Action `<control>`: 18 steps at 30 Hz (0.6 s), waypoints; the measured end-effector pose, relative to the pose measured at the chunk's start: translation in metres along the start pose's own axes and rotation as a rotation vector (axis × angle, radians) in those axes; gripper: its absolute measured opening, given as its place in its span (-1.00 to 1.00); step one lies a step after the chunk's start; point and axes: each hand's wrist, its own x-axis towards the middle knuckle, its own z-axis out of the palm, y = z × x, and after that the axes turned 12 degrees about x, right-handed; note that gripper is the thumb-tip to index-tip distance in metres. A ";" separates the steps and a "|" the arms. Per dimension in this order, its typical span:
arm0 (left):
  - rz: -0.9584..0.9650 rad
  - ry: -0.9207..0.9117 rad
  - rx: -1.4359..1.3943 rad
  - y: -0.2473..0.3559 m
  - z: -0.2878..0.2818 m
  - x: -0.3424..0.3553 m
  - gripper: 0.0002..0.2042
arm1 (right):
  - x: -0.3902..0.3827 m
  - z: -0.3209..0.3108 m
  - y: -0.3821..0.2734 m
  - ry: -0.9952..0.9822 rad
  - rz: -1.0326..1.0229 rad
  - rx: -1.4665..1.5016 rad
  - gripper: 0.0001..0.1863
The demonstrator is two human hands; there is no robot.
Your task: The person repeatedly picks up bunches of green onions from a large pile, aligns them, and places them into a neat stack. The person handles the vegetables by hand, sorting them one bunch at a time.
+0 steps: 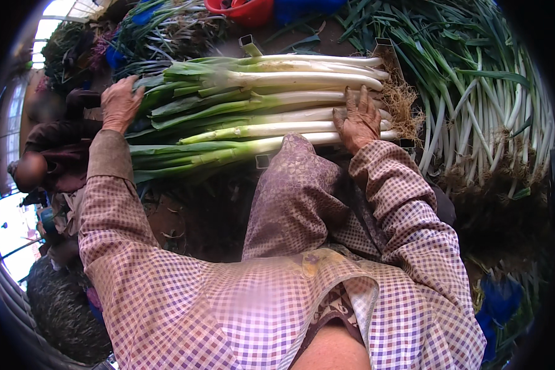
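Observation:
A row of thick leeks lies crosswise in front of me, green leaves to the left and white stalks with brown roots to the right. My left hand is at the leafy end, fingers bent around the edge of the leaves; its fingertips are partly hidden. On the white stalks close to the roots rests my right hand, fingers stretched out and slightly spread, palm down. Metal frame ends stick out from under the leeks. My knee is bent just below the row.
A large heap of leeks fills the right side. More leeks lie at the back left, near a red basin and blue plastic. Another person is at the left. A dark round bundle stands lower left.

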 end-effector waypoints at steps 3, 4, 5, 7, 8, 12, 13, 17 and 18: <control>0.326 0.247 -0.174 0.099 0.010 0.029 -0.71 | 0.000 -0.001 0.000 0.004 -0.001 0.007 -0.25; 0.393 0.232 -0.251 0.129 0.011 0.037 -0.73 | 0.000 -0.002 0.000 -0.013 0.011 -0.013 -0.26; 0.357 0.088 -0.316 0.155 0.014 0.042 -0.75 | 0.000 -0.002 0.000 -0.002 0.005 0.020 -0.25; 0.243 0.044 -0.409 0.189 0.021 0.038 -0.78 | 0.000 -0.001 0.000 0.003 0.014 0.012 -0.26; 0.163 0.147 -0.438 0.200 0.026 0.031 -0.79 | -0.001 -0.001 0.001 0.035 -0.015 0.028 -0.26; 0.080 0.287 -0.510 0.210 0.045 0.013 -0.81 | -0.005 0.001 0.004 0.182 -0.106 0.129 -0.36; 0.067 0.392 -0.550 0.210 0.048 0.012 -0.80 | -0.007 -0.001 0.004 0.216 -0.142 0.186 -0.40; 0.009 0.517 -0.576 0.214 0.044 0.008 -0.86 | -0.002 -0.015 -0.012 0.351 -0.276 0.342 -0.63; 0.007 0.504 -0.556 0.215 0.040 0.006 -0.90 | 0.003 -0.023 -0.019 0.329 -0.337 0.351 -0.64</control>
